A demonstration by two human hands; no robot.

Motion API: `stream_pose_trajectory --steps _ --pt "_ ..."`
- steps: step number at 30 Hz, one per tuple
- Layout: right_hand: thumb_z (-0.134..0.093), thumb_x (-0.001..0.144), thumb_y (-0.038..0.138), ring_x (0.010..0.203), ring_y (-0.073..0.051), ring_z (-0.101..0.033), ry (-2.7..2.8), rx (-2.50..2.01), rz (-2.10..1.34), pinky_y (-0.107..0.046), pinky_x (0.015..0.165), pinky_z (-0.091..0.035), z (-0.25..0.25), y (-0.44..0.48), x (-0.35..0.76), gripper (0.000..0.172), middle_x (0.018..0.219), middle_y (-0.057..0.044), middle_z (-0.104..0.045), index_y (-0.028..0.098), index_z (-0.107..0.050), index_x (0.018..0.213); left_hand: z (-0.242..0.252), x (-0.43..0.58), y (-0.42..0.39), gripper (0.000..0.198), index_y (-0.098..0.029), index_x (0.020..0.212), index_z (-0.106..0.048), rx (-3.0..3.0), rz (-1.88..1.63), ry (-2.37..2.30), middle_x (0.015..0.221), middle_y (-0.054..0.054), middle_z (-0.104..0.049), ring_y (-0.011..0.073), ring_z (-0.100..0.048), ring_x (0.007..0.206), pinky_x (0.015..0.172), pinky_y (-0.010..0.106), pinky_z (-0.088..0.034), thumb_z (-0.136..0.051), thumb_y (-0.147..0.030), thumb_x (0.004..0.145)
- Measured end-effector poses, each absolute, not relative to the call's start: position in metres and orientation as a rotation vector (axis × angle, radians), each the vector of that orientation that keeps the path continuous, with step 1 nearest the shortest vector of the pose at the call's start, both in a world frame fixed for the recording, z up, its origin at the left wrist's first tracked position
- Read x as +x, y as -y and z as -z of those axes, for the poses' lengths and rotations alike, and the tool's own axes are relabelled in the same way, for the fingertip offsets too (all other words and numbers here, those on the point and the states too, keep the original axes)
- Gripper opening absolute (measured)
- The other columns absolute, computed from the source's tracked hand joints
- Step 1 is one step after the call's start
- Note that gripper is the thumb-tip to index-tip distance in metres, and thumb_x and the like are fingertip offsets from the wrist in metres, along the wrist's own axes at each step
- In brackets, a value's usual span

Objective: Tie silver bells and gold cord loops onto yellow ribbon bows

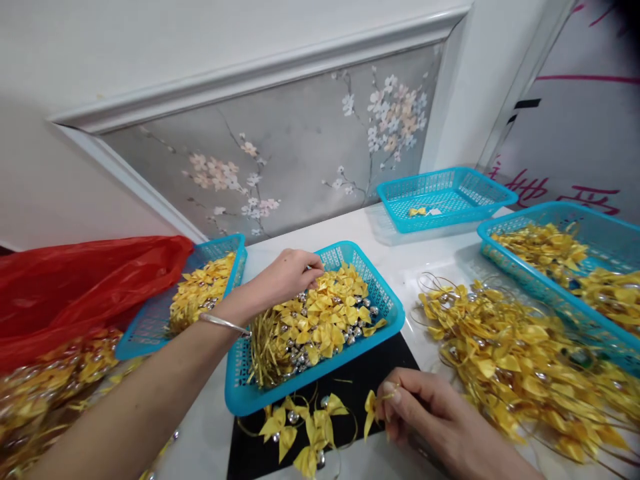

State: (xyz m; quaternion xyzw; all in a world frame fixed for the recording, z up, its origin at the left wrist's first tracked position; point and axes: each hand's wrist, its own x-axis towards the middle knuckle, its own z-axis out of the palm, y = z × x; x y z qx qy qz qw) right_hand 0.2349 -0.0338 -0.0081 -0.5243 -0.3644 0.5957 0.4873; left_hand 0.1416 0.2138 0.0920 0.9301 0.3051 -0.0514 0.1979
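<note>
A blue plastic basket holds a heap of yellow ribbon bows with small silver bells, and strands of gold ribbon hang at its left end. My left hand reaches over the heap with its fingers pinched together; what is between them, if anything, is hidden. Down at the front right, my right hand pinches a yellow ribbon bow between thumb and fingers. Several loose bows with bells lie on a black mat just left of it.
Bows with gold cords form a large pile at right, beside a second blue basket. Behind stands a third blue basket with a single bow. On the left, another bow-filled basket adjoins a red plastic bag. A wall rises behind.
</note>
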Motion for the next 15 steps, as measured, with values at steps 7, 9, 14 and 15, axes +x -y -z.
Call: stream_pose_trajectory --steps 7,9,14,15 --pt "-0.048 0.084 0.075 0.065 -0.016 -0.058 0.906 -1.247 -1.463 -0.028 0.064 -0.049 0.01 0.037 0.235 0.057 0.067 -0.003 -0.06 0.02 -0.056 0.071 -0.122 0.091 -0.206 0.022 -0.017 0.078 -0.066 2.4 -0.199 -1.159 0.071 0.005 -0.076 0.0219 -0.076 0.073 0.067 0.029 -0.056 -0.056 -0.035 0.086" --pt "-0.046 0.083 0.077 0.066 -0.018 -0.058 0.939 -1.252 -1.469 -0.029 0.065 -0.049 0.008 0.038 0.236 0.059 0.068 -0.004 -0.06 0.021 -0.056 0.07 -0.117 0.065 -0.204 0.024 -0.017 0.079 -0.064 2.335 -0.3 -1.278 0.077 0.006 -0.077 0.0242 -0.077 0.079 0.07 0.03 -0.058 -0.056 -0.039 0.084" --pt "-0.042 0.082 0.081 0.069 -0.019 -0.059 1.013 -1.257 -1.558 -0.03 0.068 -0.05 0.004 0.042 0.236 0.061 0.07 -0.005 -0.061 0.022 -0.052 0.069 -0.085 0.021 -0.185 0.024 -0.02 0.061 -0.055 2.268 -0.282 -1.446 0.075 0.006 -0.075 0.024 -0.077 0.068 0.057 0.028 -0.058 -0.05 -0.032 0.081" --pt "-0.042 0.081 0.081 0.069 -0.019 -0.059 1.017 -1.254 -1.567 -0.03 0.068 -0.049 0.004 0.043 0.236 0.062 0.069 -0.005 -0.061 0.022 -0.051 0.07 -0.081 0.018 -0.179 0.024 -0.021 0.06 -0.053 2.284 -0.274 -1.454 0.08 0.007 -0.075 0.0235 -0.076 0.066 0.055 0.028 -0.058 -0.048 -0.03 0.082"
